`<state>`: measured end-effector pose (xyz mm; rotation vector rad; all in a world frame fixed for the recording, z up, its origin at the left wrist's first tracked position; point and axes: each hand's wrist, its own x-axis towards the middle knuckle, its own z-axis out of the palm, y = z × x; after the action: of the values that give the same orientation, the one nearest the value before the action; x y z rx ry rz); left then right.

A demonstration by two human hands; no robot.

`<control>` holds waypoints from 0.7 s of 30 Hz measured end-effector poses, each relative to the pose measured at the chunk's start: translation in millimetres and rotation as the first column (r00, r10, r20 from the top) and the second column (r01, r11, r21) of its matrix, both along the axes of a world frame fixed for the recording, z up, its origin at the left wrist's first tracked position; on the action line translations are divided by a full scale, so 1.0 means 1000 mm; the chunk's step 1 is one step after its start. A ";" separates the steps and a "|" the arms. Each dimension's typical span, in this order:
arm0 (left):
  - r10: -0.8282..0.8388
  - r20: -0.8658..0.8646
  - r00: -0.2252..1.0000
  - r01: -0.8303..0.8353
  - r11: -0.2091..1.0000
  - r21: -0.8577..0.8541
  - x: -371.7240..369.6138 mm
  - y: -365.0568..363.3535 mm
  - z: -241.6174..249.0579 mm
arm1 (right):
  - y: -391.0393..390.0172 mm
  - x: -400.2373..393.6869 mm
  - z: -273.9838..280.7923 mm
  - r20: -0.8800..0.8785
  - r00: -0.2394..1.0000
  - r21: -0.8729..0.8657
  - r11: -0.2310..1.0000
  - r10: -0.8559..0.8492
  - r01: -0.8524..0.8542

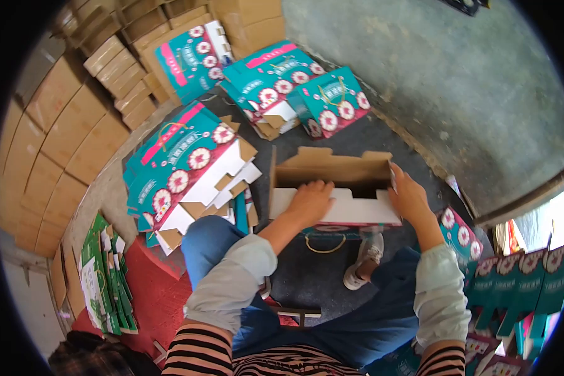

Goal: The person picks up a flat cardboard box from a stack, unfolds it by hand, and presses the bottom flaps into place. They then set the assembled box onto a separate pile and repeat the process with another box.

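Observation:
An open cardboard box (332,169) stands between my knees, its brown inside facing up and a white flap along the near side. My left hand (310,203) lies on that white flap with its fingers over the edge. At the box's right end, my right hand (409,194) grips the side wall, its fingertips partly hidden. A yellow cord handle (325,244) hangs from the teal near face. To the left, flattened teal and pink cartons (182,156) lie in a stack beside my left knee.
More teal cartons (276,75) lie ahead near the grey wall (432,75). Brown boxes (69,131) are piled at the left. Green cartons (103,282) rest on a red mat (156,301). Teal boxes (520,282) stand in a row at the right.

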<state>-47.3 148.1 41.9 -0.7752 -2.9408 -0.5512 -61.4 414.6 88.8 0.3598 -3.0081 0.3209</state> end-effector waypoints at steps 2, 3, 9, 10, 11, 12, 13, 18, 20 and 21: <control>-0.081 -0.339 0.937 0.065 0.996 -0.059 0.008 -0.007 0.006 | -0.008 -0.003 0.001 0.016 0.998 0.047 0.997 -0.055 0.054; -0.122 -0.536 0.836 0.106 0.993 -0.060 0.010 -0.015 0.006 | -0.009 -0.002 0.001 0.017 0.998 0.050 0.996 -0.068 0.067; 0.451 -0.703 0.550 -0.358 0.888 0.289 0.014 -0.064 0.030 | -0.018 -0.005 0.004 -0.008 0.991 -0.008 0.991 -0.131 0.131; 0.552 -0.659 0.511 -0.408 0.831 0.379 0.009 -0.069 0.024 | -0.021 -0.006 0.002 -0.044 0.992 -0.053 0.992 -0.118 0.115; 0.597 -0.501 0.626 -0.424 0.800 0.424 0.007 -0.072 0.017 | -0.024 -0.008 0.001 -0.082 0.991 -0.094 0.991 -0.103 0.095; 0.617 -0.323 0.718 -0.449 0.764 0.463 0.008 -0.073 0.013 | -0.025 -0.010 -0.001 -0.121 0.989 -0.133 0.989 -0.087 0.070; 0.610 -0.131 0.782 -0.483 0.725 0.492 0.010 -0.075 0.009 | -0.026 -0.013 -0.004 -0.113 0.989 -0.149 0.986 -0.097 0.080; 0.369 -0.480 0.796 -0.236 0.919 0.315 0.013 -0.067 -0.003 | -0.029 -0.025 0.000 0.013 0.992 -0.147 0.981 -0.124 0.124; 0.220 -0.524 0.823 -0.176 0.975 0.134 0.015 -0.063 -0.005 | -0.030 -0.025 0.007 0.100 0.987 -0.157 0.977 -0.126 0.141; 0.143 -0.537 0.831 -0.143 0.989 0.042 0.016 -0.061 -0.007 | -0.030 -0.026 0.010 0.141 0.982 -0.161 0.976 -0.127 0.149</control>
<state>-31.3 87.2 35.2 -0.5792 -2.4414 -0.2610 -87.8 384.5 98.9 0.1177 -3.0794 0.6079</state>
